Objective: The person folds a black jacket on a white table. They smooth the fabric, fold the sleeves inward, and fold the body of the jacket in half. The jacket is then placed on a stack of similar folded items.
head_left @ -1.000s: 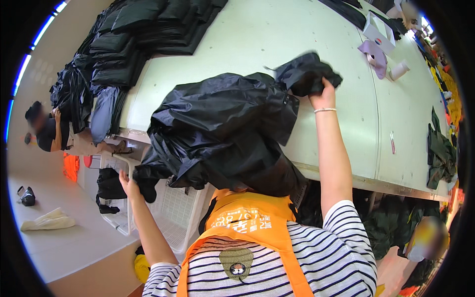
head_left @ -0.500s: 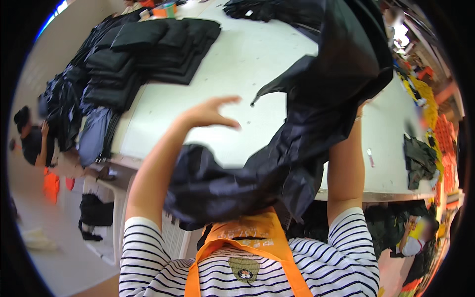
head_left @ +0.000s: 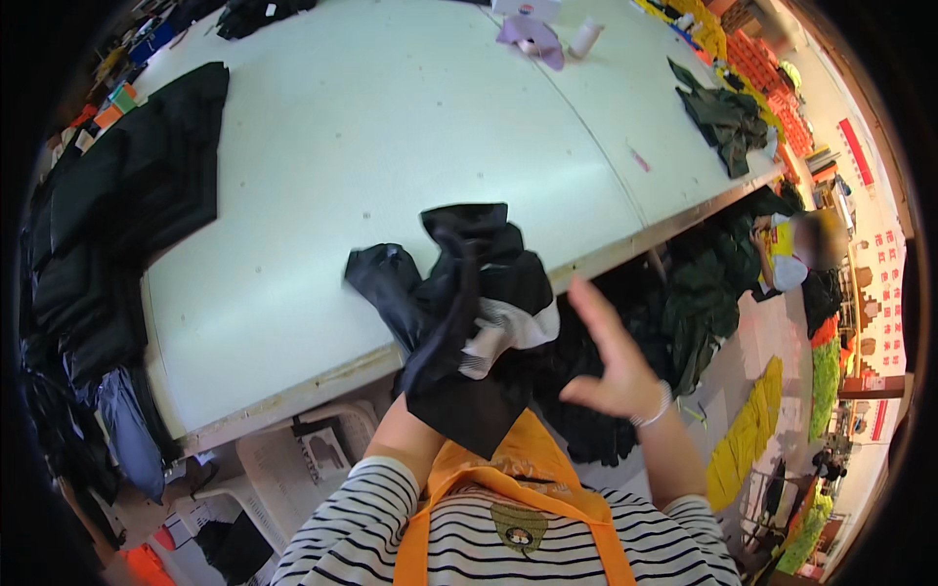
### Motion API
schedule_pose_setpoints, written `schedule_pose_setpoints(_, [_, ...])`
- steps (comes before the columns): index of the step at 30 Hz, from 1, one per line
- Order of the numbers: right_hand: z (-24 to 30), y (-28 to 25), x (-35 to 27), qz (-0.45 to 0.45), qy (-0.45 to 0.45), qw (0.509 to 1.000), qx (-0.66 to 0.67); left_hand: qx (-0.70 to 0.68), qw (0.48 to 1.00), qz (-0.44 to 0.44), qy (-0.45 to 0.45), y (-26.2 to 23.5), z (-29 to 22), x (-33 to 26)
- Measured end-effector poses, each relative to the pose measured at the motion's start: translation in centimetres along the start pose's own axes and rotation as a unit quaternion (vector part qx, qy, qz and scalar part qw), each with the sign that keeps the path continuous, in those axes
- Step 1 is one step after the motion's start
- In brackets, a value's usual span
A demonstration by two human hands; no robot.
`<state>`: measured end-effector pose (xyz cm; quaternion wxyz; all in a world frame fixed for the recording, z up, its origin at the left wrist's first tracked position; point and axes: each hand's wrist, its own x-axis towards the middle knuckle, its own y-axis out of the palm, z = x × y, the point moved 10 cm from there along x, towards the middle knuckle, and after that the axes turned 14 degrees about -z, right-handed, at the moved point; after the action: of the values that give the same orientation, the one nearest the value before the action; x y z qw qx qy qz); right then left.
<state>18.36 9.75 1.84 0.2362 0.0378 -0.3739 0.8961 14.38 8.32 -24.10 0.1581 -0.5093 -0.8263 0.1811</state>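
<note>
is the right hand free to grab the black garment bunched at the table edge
Probably yes. The right hand is open and empty, raised just beside the black garment, with nothing between them. The left hand is hidden under the cloth.

1. A large pale green work table fills most of the view, its near edge worn and chipped, with a seam running across its top.
2. Folded dark garments lie stacked along the table's left side.
3. A dark green heap of cloth lies near the table's far right edge.
4. A lilac scrap and a white spool sit at the far end.
5. Yellow fabric lies on the pale floor at right.
6. The lighting is bright and even.
</note>
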Motion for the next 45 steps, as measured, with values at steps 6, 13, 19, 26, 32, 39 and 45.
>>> schedule_pose_setpoints(6, [-0.6, 13.6, -10.3, 0.057, 0.079, 0.995, 0.025, -0.064, 0.937, -0.188, -0.287, -3.5, 8.3, -12.5])
schedule_pose_setpoints(13, [-9.3, 2.7, -13.4, -0.01, 0.096, 0.994, -0.051, -0.345, 0.771, -0.368, -0.389, -8.2, 9.2, -16.0])
schedule_pose_setpoints(19, [-11.4, -19.1, -14.1, -0.189, 0.009, 0.977, -0.099, -0.443, 0.715, -0.47, -0.267, -24.3, 0.1, -15.6])
schedule_pose_setpoints(26, [-5.3, -32.4, -11.2, -0.324, -0.155, 0.926, -0.119, -0.149, 0.865, -0.464, -0.119, -26.2, -23.6, -22.1])
schedule_pose_setpoints(32, [-1.4, -31.5, -1.1, -0.256, -0.285, 0.88, 0.282, 0.039, 0.788, -0.614, 0.031, -39.5, -34.0, -30.3])
schedule_pose_setpoints(39, [1.7, -29.2, 15.2, -0.289, -0.317, 0.903, -0.01, 0.268, 0.717, -0.634, 0.112, -48.9, -38.4, -22.3])
schedule_pose_setpoints(45, [-0.1, -24.3, 28.0, -0.297, -0.232, 0.91, -0.173, 0.282, 0.72, -0.618, 0.138, -56.1, -29.7, -8.6])
